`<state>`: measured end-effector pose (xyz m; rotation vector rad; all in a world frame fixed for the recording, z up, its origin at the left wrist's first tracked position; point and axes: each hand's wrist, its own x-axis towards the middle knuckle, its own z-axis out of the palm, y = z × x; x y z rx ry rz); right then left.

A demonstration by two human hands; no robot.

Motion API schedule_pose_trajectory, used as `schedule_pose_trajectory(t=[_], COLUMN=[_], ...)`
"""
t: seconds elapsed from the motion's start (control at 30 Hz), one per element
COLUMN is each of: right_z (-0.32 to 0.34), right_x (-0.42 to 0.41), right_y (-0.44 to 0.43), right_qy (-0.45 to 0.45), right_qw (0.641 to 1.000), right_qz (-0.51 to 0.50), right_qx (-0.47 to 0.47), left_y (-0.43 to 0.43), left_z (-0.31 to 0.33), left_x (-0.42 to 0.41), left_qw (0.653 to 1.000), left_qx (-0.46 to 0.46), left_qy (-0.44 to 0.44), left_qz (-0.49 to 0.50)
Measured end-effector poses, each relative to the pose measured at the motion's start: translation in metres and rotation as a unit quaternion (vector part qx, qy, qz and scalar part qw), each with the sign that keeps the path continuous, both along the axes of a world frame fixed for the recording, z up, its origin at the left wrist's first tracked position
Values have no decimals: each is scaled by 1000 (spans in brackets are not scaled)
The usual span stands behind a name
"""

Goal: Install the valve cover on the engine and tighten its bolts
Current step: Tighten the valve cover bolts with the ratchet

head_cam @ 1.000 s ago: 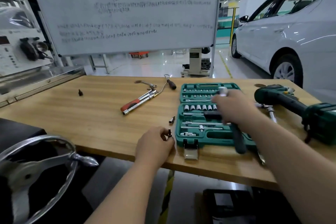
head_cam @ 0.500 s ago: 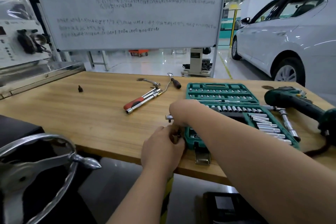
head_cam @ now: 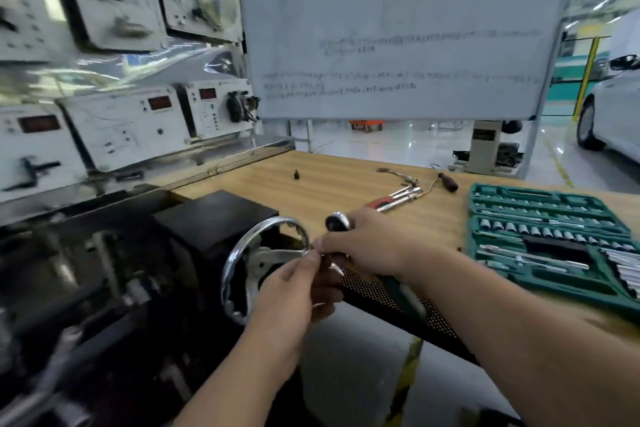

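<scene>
Two bare hands and forearms make up all of the person in view. The left hand (head_cam: 294, 291) joins a bare left forearm (head_cam: 235, 378) running off at 6 o'clock; the right hand (head_cam: 367, 250) joins a thicker-looking bare right forearm (head_cam: 519, 315) leaving at 4 o'clock, uncovered right to the frame edge

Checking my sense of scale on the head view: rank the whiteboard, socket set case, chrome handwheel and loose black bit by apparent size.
1. whiteboard
2. socket set case, cut off at the right edge
3. chrome handwheel, nearer the camera, so it looks larger
4. black bit
</scene>
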<state>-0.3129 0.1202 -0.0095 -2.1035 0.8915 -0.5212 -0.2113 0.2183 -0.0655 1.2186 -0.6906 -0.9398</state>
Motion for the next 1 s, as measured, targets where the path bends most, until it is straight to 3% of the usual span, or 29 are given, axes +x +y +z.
schedule_pose_trajectory(t=[0.13, 0.27, 0.33, 0.5, 0.8, 1.0], right_z=[-6, 9, 21, 47, 61, 68], right_x=[44, 83, 98, 118, 154, 174], right_y=[66, 119, 142, 195, 232, 235], right_qy=[-22, -112, -126, -121, -107, -64], right_qw=[993, 946, 927, 901, 887, 887], right_qz=[107, 201, 238, 342, 364, 393], right_qx=[34, 228, 262, 238, 263, 235], left_y=[77, 143, 172, 232, 288, 303], left_z=[10, 25, 35, 53, 54, 59], left_x=[34, 64, 76, 92, 125, 147], left_qw=[999, 997, 995, 980, 915, 886], left_qx=[34, 30, 6, -28, -14, -4], left_qy=[29, -20, -40, -129, -299, -383], left_qz=[22, 74, 93, 149, 272, 260])
